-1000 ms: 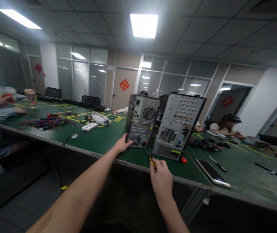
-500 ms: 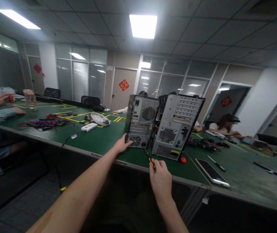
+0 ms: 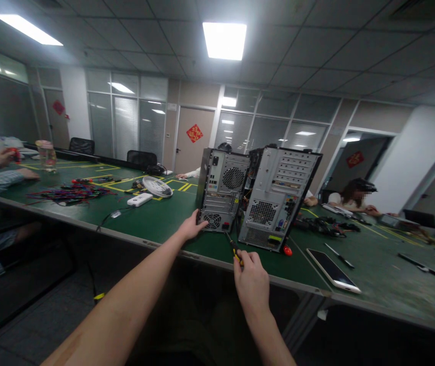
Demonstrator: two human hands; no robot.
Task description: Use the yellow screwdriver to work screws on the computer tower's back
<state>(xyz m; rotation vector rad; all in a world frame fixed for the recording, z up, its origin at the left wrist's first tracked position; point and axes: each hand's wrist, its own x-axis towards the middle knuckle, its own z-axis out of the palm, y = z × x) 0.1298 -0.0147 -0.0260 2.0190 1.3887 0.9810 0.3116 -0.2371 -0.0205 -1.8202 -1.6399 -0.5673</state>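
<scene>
Two computer cases stand side by side near the table's front edge, their back panels facing me. My left hand [image 3: 192, 226] grips the lower left edge of the left computer case [image 3: 223, 190], with the thumb on the panel beside the round fan grille. A yellow and black screwdriver [image 3: 235, 247] is held in the closed fingers of my right hand [image 3: 251, 272]. Its tip meets the bottom edge of that case, below the red switch. The taller right computer case [image 3: 274, 198] leans slightly, and a small red object [image 3: 287, 250] lies at its lower right corner.
On the green table [image 3: 164, 218], a phone [image 3: 334, 270] and a thin metal tool [image 3: 339, 255] lie at right, with black cables [image 3: 327, 226] behind. A white power bank [image 3: 140, 199], a white fan cover [image 3: 157, 186] and coloured wires [image 3: 70, 194] lie left. Other people sit around it.
</scene>
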